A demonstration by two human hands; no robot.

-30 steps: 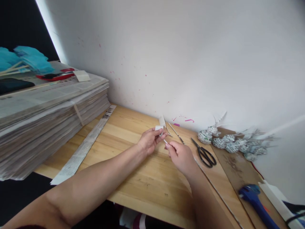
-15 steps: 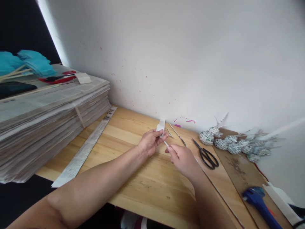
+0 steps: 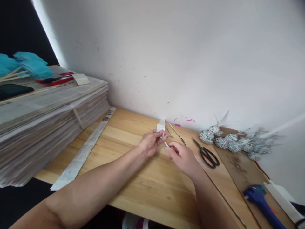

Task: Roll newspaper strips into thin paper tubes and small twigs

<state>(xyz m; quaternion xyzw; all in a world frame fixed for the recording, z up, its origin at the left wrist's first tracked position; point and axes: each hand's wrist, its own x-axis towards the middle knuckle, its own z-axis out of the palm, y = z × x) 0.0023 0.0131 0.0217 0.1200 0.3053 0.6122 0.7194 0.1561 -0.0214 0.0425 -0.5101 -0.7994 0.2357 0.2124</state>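
Near the back of the wooden table, my left hand (image 3: 153,141) pinches a printed paper strip (image 3: 160,126) between thumb and fingers. The strip's loose end points up toward the wall, and its lower part is rolled into a thin tube (image 3: 166,144). My right hand (image 3: 177,154) holds the lower end of that tube between thumb and fingertips, to the right of my left hand. Just beyond my right hand lie a long thin paper stick (image 3: 221,193) and black scissors (image 3: 207,156). A long flat newspaper strip (image 3: 83,151) rests left of my left arm.
A tall newspaper stack (image 3: 54,124) stands at the left, with a red-handled tool (image 3: 54,80), blue material (image 3: 33,65) and a dark object (image 3: 15,91) on top. Woven paper pieces (image 3: 232,142) and a blue glue gun (image 3: 262,203) are at the right. A white wall (image 3: 166,63) borders the table.
The paper strip's printed face shows more clearly at my left hand. My right hand's fingers have shifted slightly on the tube. The view has moved a little.
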